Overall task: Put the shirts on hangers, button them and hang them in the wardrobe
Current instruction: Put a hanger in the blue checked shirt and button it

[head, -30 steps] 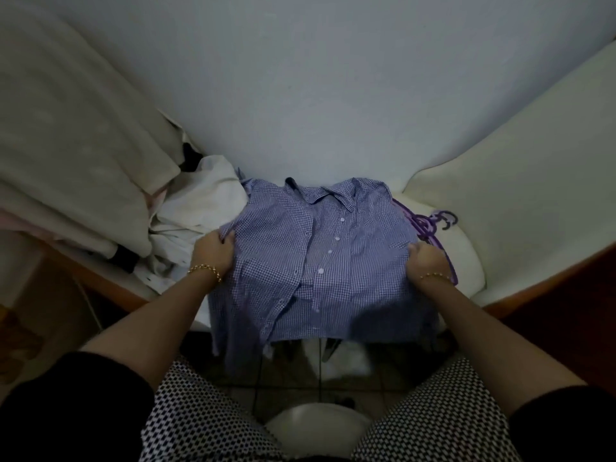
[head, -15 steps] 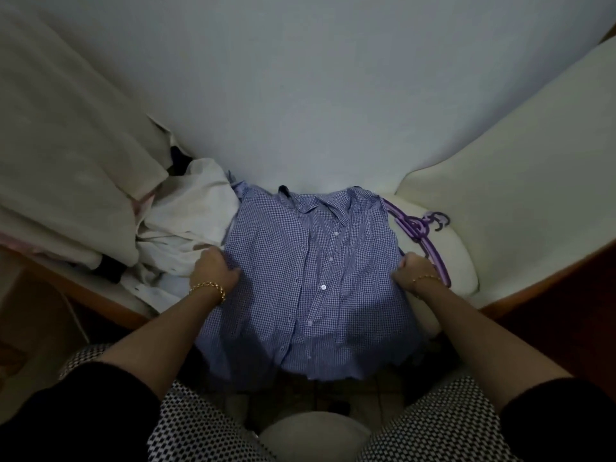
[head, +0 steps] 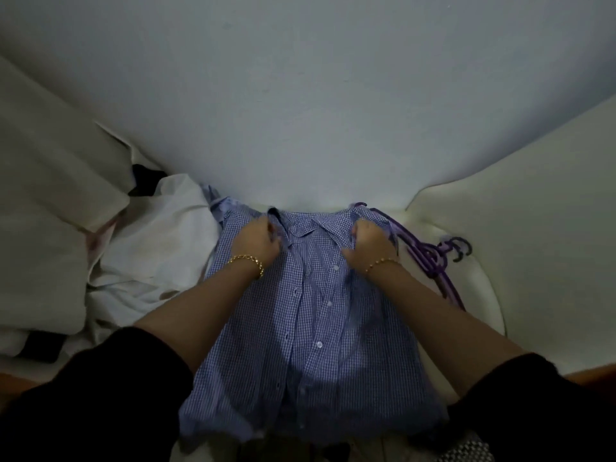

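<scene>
**Spotter:** Pale padding under everything, then. Where did the shirt lie?

**Operator:** From my remote seat, I saw the white padded surface (head: 480,295) carrying the checked shirt (head: 316,328) front-up. Its hem drooped over the near edge, and its collar pointed toward the far edge by the wall (head: 300,95).

**Spotter:** And the hands?

**Operator:** The left hand (head: 256,240) and right hand (head: 371,240) were both curled tight. Each bunched cloth just to one side of the collar. I couldn't tell whether the top button was done.

**Spotter:** How would you have handled it?

**Operator:** I judged the neck needed opening for a hanger. I'd have kept both grips level and lifted only the shoulders, so the hem didn't slide off. The purple hangers (head: 430,258) lay just beside the shirt's right shoulder, within easy reach. A white garment (head: 156,235) was heaped at the far left.
</scene>
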